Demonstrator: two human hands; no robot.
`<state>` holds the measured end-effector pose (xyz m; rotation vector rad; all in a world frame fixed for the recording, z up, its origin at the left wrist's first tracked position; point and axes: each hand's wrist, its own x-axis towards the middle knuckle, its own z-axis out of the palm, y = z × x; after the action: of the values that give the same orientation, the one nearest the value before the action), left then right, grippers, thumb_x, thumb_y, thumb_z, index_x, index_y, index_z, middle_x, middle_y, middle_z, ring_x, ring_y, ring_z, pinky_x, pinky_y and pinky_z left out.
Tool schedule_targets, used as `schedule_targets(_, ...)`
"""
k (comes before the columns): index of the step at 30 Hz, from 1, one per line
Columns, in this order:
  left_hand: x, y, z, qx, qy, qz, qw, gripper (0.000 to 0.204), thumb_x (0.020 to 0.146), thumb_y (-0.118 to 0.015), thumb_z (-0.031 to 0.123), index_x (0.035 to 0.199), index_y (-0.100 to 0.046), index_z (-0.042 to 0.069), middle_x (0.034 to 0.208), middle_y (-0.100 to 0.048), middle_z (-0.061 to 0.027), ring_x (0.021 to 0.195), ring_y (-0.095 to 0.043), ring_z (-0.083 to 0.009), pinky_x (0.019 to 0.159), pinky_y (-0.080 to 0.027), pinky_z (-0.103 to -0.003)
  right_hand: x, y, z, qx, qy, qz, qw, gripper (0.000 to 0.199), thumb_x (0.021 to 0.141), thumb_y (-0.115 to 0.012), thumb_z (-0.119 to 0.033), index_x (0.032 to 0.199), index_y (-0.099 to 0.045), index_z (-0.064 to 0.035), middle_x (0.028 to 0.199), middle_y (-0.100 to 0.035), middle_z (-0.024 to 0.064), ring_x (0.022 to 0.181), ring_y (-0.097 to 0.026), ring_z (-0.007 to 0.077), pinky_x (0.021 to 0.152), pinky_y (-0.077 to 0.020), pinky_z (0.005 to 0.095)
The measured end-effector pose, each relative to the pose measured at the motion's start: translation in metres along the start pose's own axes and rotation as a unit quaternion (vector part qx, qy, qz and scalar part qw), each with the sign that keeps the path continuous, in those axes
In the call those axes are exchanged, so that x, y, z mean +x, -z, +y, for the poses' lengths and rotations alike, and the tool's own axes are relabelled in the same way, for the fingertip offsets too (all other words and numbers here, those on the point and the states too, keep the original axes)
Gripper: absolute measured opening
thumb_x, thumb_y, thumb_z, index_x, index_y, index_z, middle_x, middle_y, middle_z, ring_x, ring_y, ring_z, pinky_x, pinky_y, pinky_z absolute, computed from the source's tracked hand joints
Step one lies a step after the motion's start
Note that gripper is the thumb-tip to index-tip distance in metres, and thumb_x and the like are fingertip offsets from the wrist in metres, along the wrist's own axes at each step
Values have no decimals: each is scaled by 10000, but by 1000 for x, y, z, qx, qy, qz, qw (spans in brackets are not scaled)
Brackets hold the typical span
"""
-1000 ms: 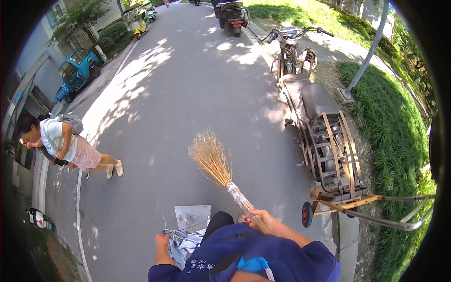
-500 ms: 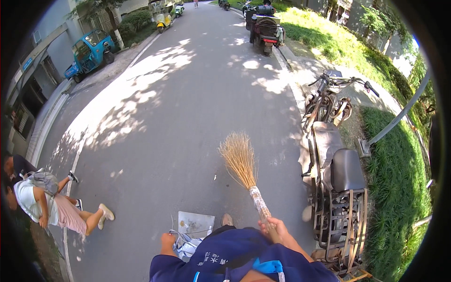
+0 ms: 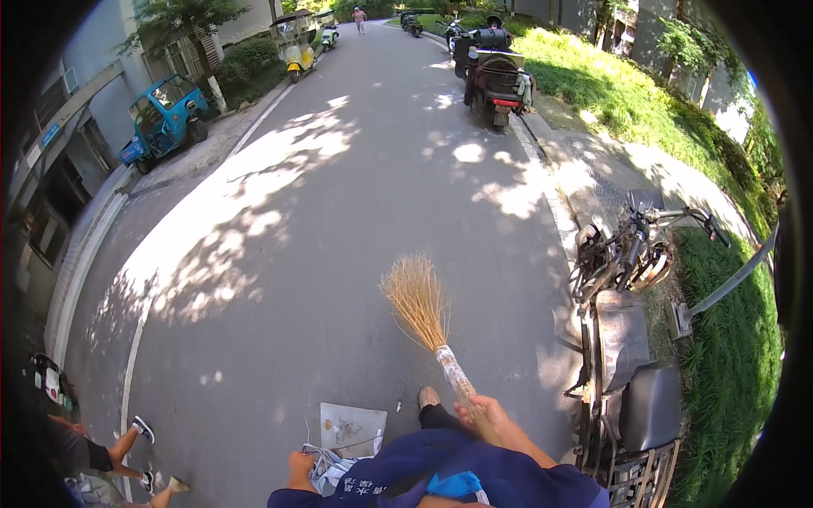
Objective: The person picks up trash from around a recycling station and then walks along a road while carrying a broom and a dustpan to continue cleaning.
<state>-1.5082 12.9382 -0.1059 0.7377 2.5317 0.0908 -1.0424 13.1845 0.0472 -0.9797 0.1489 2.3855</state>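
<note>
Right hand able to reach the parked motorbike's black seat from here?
Probably not as it stands: the right hand is closed around the broom, and road lies between it and the black seat.

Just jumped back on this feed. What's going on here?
A person on a shaded road grips a twig broom by its handle in the right hand, bristles pointing ahead. The left hand is beside a white-and-blue bundle near a flat grey panel; its exact grip is unclear. A motorbike is parked on the right, and passers-by show at lower left.
</note>
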Motion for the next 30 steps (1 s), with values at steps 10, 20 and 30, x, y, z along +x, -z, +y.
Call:
schedule_targets(10,161,66,111,-93,108,6,990,224,634,-635,153,803,-655,8,791,-642,-197,779,-633,-340,674,-492,-401,187,-119,-152,-100,-116,-70,986,394,837,-590,-248,1132,-469,-17,926,-588,120,739,-612,194,610,-543,332)
schedule_targets(20,369,105,216,-8,22,20,1000,183,640,-557,138,707,-638,-12,725,-628,-217,718,-638,-339,638,-488,-426,338,-258,-286,-104,-87,-46,990,324,799,-601,-159,1047,-495,21,882,-592,122,743,-613,208,617,-554,341)
schedule_targets(30,562,147,343,-38,34,-68,996,199,649,-597,190,668,-623,-5,655,-630,-167,634,-627,-313,607,-478,-416,465,-375,-403,-20,-107,-23,994,335,814,-570,-141,1104,-447,-29,919,-572,139,735,-585,206,612,-532,349)
